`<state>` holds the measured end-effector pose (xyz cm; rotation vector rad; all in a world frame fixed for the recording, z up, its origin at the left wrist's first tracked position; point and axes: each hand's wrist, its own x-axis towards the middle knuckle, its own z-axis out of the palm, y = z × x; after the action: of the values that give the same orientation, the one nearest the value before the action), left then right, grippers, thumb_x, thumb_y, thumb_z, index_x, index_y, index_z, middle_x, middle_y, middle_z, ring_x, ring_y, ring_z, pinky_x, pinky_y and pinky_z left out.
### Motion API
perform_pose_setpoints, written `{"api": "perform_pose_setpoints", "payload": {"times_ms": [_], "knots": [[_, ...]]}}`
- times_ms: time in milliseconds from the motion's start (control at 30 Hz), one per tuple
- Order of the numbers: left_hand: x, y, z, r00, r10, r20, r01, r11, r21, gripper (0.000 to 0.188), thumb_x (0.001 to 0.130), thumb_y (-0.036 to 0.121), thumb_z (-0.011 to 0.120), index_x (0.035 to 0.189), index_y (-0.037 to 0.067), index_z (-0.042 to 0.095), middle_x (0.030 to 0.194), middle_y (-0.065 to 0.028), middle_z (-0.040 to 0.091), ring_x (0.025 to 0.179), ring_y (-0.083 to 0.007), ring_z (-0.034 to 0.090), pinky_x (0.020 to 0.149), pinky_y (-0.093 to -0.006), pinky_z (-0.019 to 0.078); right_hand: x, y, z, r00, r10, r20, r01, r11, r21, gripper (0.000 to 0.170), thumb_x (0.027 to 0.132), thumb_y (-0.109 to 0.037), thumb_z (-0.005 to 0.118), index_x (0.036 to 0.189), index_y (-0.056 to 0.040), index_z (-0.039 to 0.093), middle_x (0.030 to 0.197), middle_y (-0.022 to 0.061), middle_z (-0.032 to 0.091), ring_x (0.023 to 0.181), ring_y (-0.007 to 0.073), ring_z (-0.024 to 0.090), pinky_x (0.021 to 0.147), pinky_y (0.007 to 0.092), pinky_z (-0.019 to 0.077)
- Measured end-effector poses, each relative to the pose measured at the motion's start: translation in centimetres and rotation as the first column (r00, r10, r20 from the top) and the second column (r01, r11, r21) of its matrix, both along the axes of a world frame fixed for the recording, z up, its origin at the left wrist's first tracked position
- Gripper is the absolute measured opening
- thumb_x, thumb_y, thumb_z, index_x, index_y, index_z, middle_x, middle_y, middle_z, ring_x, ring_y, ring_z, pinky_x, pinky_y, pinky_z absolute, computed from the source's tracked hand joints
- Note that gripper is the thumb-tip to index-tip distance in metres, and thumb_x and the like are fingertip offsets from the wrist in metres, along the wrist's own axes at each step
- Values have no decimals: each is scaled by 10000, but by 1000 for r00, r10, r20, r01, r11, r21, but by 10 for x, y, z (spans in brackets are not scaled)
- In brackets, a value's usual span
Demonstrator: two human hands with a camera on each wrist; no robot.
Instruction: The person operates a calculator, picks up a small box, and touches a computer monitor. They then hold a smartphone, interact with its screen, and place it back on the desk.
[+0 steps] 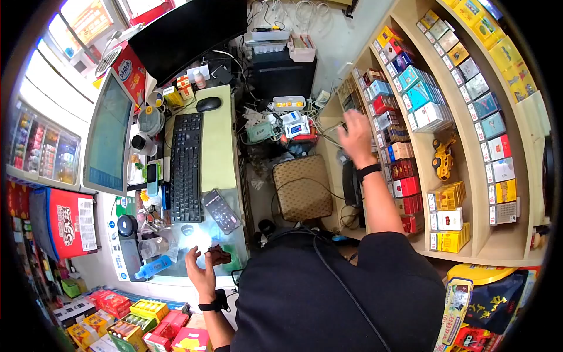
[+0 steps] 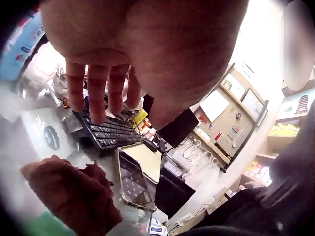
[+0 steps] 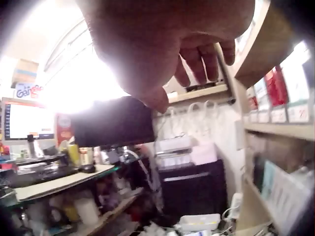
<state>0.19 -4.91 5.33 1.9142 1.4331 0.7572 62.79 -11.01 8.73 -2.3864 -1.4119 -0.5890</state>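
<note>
My left hand (image 1: 201, 274) is over the front edge of the glass-topped desk (image 1: 185, 239), fingers loosely spread and holding nothing. Close beside its fingertips in the head view is a crumpled dark brown cloth (image 1: 219, 255). The left wrist view shows that cloth (image 2: 74, 196) on the glass, below the hand (image 2: 113, 88), whose fingers hang free. A phone (image 1: 221, 211) lies face up between the cloth and the black keyboard (image 1: 187, 167). My right hand (image 1: 356, 138) is raised beside the wooden shelf, fingers extended with nothing in them. In the right wrist view, the same hand (image 3: 197, 59) shows separated fingers.
Small price-tagged boxes (image 1: 422, 91) line the wooden shelves (image 1: 431, 176) on the right, with a yellow toy vehicle (image 1: 444, 158) among them. A patterned stool seat (image 1: 302, 188) stands between desk and shelf. A monitor (image 1: 108, 138), blue bottle (image 1: 153, 267) and mouse (image 1: 209, 104) are on the desk.
</note>
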Motion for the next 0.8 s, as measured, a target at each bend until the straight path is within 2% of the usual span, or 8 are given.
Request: {"api": "perform_pose_setpoints", "payload": {"times_ms": [167,300,367,500,567,667,767,800], "knots": [[-23,-3,-18,980,46,-194,-51,998,-22,389,978,214,732,1288,0,635,1242,-207,661,1154,-388,639,1016,-454,508,-103,41,-47,865,387,-319,-425,904,-55,455,948,-292,720,1305,-14,675,1377,194,650,1307,388,584,1123,490,465],[-33,-7,-21,948,26,-316,-30,1000,-8,422,982,234,721,1328,18,613,1260,-205,657,1176,-414,631,1016,-465,505,-171,64,-71,646,493,-583,-723,641,-259,444,938,-301,733,1260,1,686,1297,176,679,1136,384,677,1011,491,546],[-38,-13,-22,937,30,-348,-60,996,-73,463,964,241,738,1348,22,601,1286,-211,641,1211,-421,612,1028,-462,503,-205,75,-75,600,537,-594,-777,569,-270,444,934,-284,737,1271,-1,679,1334,192,656,1114,388,689,974,482,566],[-43,-17,-27,937,11,-349,-56,991,-119,568,932,276,783,1406,38,580,1381,-227,589,1264,-429,588,1062,-470,493,-252,101,-59,562,655,-505,-800,586,-130,502,897,-151,724,1360,-3,599,1561,222,459,1036,379,689,888,493,578],[-35,-18,-23,953,-19,-303,-9,996,-91,616,923,288,798,1441,49,566,1421,-232,566,1285,-433,581,1081,-472,485,-266,111,-49,576,682,-451,-788,610,-83,560,885,-99,704,1418,-1,561,1580,226,444,979,365,690,844,471,578],[-23,-15,-19,940,-132,-316,82,983,-166,745,906,379,809,1558,168,517,1625,-263,390,1466,-486,402,1186,-527,396,-278,122,-54,517,750,-413,-807,588,57,655,872,-37,673,1505,-20,506,1644,215,384,873,357,701,744,455,577],[-16,-13,-44,887,-212,-410,138,969,-204,726,926,447,773,1574,248,513,1672,-269,320,1502,-563,302,1195,-616,348,-270,118,-118,599,608,-521,-798,510,-322,745,867,-25,654,1579,-51,439,1705,196,307,753,358,691,665,460,564],[-12,-13,-47,858,-237,-455,139,961,-238,713,932,465,759,1575,275,515,1681,-270,303,1506,-587,275,1194,-646,333,-270,114,-118,609,599,-519,-791,501,-351,775,872,-47,641,1611,-79,409,1732,180,264,697,363,680,625,464,555]]}}
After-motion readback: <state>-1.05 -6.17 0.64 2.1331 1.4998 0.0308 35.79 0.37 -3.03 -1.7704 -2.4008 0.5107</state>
